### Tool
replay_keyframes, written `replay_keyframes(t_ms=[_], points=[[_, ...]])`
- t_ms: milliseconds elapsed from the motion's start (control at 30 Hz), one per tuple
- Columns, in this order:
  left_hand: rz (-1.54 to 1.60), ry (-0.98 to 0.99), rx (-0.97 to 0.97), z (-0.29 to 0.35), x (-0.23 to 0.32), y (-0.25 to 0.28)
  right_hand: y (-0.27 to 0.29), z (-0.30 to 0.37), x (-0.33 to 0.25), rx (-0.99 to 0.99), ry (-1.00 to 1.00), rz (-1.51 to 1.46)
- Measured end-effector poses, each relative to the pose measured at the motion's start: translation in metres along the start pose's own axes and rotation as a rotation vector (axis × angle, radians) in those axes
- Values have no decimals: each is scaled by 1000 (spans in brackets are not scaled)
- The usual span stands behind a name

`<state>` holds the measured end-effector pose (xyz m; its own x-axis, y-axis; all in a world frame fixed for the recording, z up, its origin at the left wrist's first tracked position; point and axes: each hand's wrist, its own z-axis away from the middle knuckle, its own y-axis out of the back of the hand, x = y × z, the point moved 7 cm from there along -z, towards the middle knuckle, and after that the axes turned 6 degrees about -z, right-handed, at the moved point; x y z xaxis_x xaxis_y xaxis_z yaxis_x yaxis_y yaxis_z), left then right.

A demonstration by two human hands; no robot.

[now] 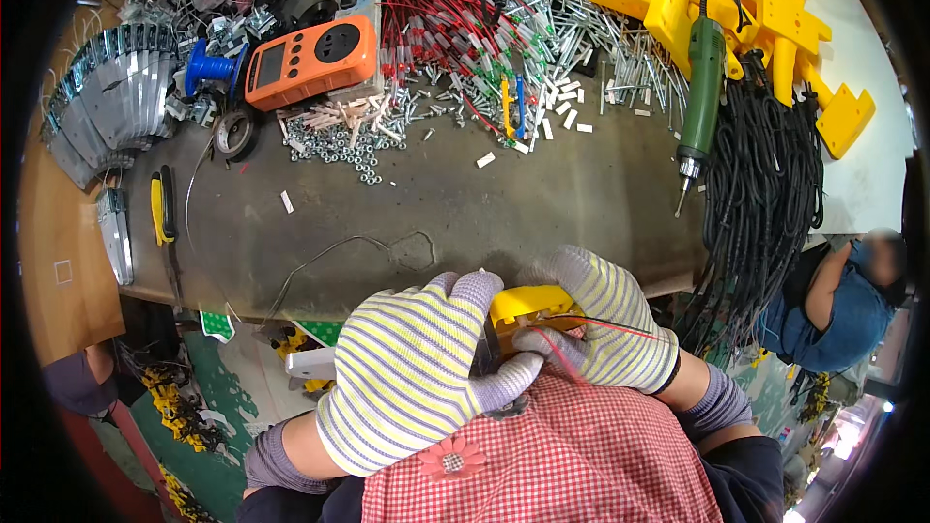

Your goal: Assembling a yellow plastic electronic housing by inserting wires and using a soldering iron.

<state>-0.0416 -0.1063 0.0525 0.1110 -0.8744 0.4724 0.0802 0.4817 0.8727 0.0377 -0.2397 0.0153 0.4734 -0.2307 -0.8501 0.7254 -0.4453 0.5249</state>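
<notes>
Both my hands wear knitted gloves with grey and yellow stripes and meet low in front of me, over a red checked apron [572, 436]. Between them is a yellow plastic housing [530, 301], held close to the table's front edge. My left hand [412, 368] is closed round its left side, thumb underneath. My right hand [620, 324] grips the other end with bent fingers. Thin red and black wires [612, 326] run from the housing across the right glove. A pale metal plate [312, 362] sticks out left of my left hand; whether it joins the housing is hidden.
On the table lie an orange meter [310, 60], heaped screws [562, 29], nuts [339, 150], cutters [162, 205] and fanned metal plates [121, 92]. A green electric screwdriver [701, 87] hangs beside black cables [760, 160] and yellow housings [668, 15]. Another person [823, 320] sits at right.
</notes>
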Motion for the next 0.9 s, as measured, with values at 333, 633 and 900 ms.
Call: replay_keyframes(t_ms=[333,633,900], points=[[42,-21,56,-6,6,-2,1,-4,-4,59,54,-120],[172,7,80,-56,-66,-1,3,-76,27,60,-135,82],[154,-7,522,-44,-61,3,39,-48,24,263,-153,26]])
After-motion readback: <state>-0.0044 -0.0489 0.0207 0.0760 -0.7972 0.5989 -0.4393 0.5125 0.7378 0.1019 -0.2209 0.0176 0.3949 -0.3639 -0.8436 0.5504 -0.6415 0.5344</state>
